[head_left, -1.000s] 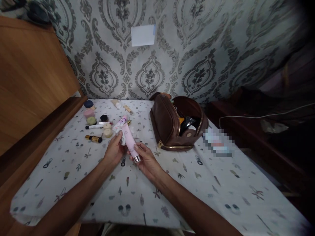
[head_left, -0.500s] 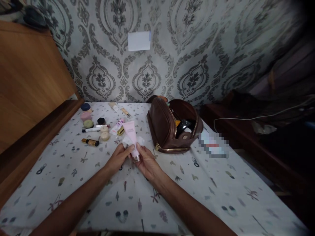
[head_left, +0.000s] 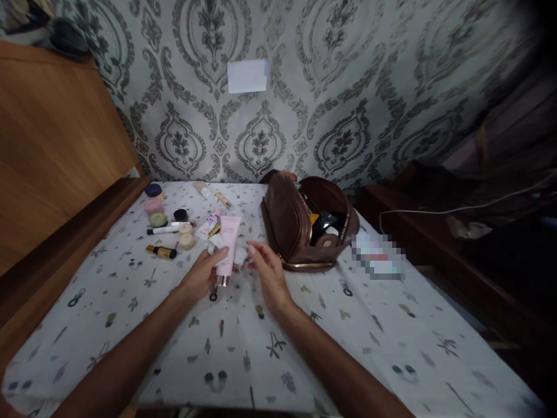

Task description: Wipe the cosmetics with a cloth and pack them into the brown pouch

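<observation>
A pink squeeze tube (head_left: 228,241) with a shiny metallic cap at its lower end stands almost upright in my left hand (head_left: 203,271), the thumb pressed on its front. Behind the tube is a crumpled white tissue or wipe (head_left: 241,256), showing on both sides of it. My right hand (head_left: 270,277) is off the tube, just right of the tissue, fingers apart and slightly curled; whether a fingertip brushes the tissue I cannot tell. Just beyond the tube lie a pink-and-white packet (head_left: 209,223) and a small gold item (head_left: 213,231), partly covered.
An open brown bag (head_left: 282,220) with dark items inside stands to the right. Left lie several cosmetics, among them a gold-and-black tube (head_left: 161,251), a white pen (head_left: 164,230), a green-lidded jar (head_left: 158,219) and a blue-lidded jar (head_left: 153,190). A wooden cabinet (head_left: 65,116) borders the left side.
My right hand has let go of the pink tube and moved right, its fingers opening. The tube has shifted slightly left in my left hand.
</observation>
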The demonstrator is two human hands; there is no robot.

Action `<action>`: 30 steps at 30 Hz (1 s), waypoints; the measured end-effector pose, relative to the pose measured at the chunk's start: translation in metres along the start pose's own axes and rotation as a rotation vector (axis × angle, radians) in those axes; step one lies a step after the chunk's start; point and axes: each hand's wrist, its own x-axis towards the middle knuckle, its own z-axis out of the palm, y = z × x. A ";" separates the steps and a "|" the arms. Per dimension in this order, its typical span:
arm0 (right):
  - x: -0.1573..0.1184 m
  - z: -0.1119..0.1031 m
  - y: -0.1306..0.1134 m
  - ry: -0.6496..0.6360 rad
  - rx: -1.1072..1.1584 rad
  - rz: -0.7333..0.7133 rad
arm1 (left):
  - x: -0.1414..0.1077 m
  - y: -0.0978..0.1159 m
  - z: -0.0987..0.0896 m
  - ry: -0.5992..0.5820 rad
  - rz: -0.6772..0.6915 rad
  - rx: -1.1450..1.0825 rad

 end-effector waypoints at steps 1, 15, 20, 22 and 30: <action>0.002 -0.001 -0.002 -0.017 -0.005 0.002 | 0.000 -0.002 -0.003 -0.024 -0.018 0.028; 0.005 -0.003 -0.019 -0.072 0.230 0.008 | -0.010 0.013 -0.017 -0.458 -0.236 0.240; 0.007 -0.003 -0.022 -0.066 0.285 -0.004 | -0.014 0.022 -0.021 -0.557 -0.325 0.222; 0.006 -0.001 -0.021 -0.095 0.290 0.018 | -0.015 0.019 -0.020 -0.537 -0.330 0.176; -0.006 0.004 -0.008 -0.273 0.187 0.133 | -0.012 -0.006 -0.013 -0.311 -0.284 0.087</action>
